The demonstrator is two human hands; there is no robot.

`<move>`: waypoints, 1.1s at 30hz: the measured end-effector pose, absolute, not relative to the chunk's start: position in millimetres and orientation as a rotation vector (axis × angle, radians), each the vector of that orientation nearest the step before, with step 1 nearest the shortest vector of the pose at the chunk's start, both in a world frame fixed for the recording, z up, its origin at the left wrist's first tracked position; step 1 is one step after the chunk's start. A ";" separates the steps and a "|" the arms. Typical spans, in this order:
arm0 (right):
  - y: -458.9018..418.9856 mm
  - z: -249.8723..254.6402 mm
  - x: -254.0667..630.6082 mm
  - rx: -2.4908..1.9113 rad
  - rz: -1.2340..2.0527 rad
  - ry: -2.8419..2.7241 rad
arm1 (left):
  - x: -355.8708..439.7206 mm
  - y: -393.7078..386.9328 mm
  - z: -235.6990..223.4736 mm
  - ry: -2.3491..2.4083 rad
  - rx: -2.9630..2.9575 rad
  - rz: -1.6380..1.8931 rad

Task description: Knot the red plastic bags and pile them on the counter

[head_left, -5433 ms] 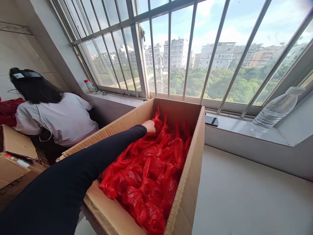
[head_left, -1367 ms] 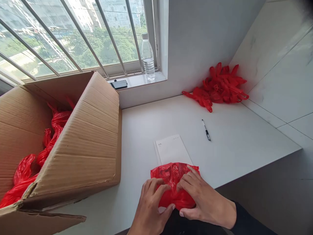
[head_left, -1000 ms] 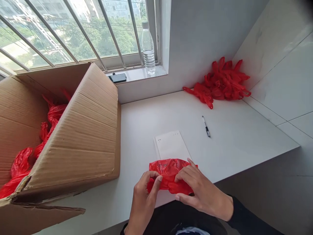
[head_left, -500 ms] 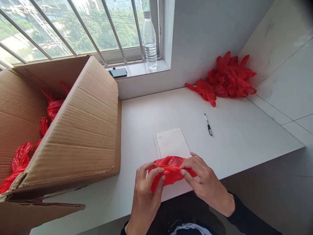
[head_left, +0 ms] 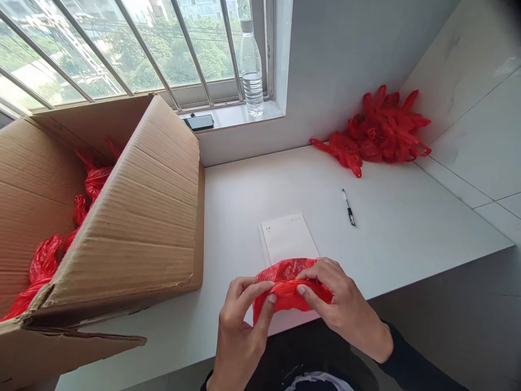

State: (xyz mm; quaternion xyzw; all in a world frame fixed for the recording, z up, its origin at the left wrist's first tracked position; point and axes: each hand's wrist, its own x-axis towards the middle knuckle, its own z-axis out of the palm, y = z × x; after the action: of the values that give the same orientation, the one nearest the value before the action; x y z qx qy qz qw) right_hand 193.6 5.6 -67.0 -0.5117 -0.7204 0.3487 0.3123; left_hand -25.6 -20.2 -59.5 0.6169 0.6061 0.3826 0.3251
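Observation:
A crumpled red plastic bag (head_left: 286,288) is held between both hands just above the near edge of the white counter (head_left: 391,228). My left hand (head_left: 240,331) pinches its left side with thumb and fingers. My right hand (head_left: 342,307) grips its right side, fingers curled over the top. A white sheet of paper (head_left: 288,236) lies right behind the bag. To the left stands an open cardboard box (head_left: 134,217) with several red bags (head_left: 87,187) inside.
A pile of red bags (head_left: 378,133) lies in the far right corner against the tiled wall. A black pen (head_left: 349,207) lies on the counter. A water bottle (head_left: 252,68) and a dark phone (head_left: 198,122) rest on the windowsill.
I took a red bag out of the box and brought it to the counter's near edge. Over the last second both hands have bunched it tighter and lifted it slightly.

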 end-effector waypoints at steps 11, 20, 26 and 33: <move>-9.2 -57.4 223.8 -1.459 1.122 -1.182 | -39.2 -18.4 -45.4 1.696 1.092 1.101; -17.7 -30.8 221.3 -1.263 0.971 -1.593 | -4.3 -16.9 -20.9 1.802 1.195 1.049; -11.0 -25.6 233.6 -1.244 0.869 -1.276 | -10.2 -22.0 -6.6 1.688 1.071 1.149; 6.0 -9.8 220.7 -1.124 0.906 -1.138 | -12.5 -12.8 15.6 1.576 1.094 1.186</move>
State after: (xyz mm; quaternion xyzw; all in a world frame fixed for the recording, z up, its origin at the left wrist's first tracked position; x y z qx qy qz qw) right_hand 220.7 6.0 -9.8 -0.4860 -0.4921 0.3918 0.6067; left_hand -12.5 -12.8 15.6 0.4384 0.6312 0.4750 0.4287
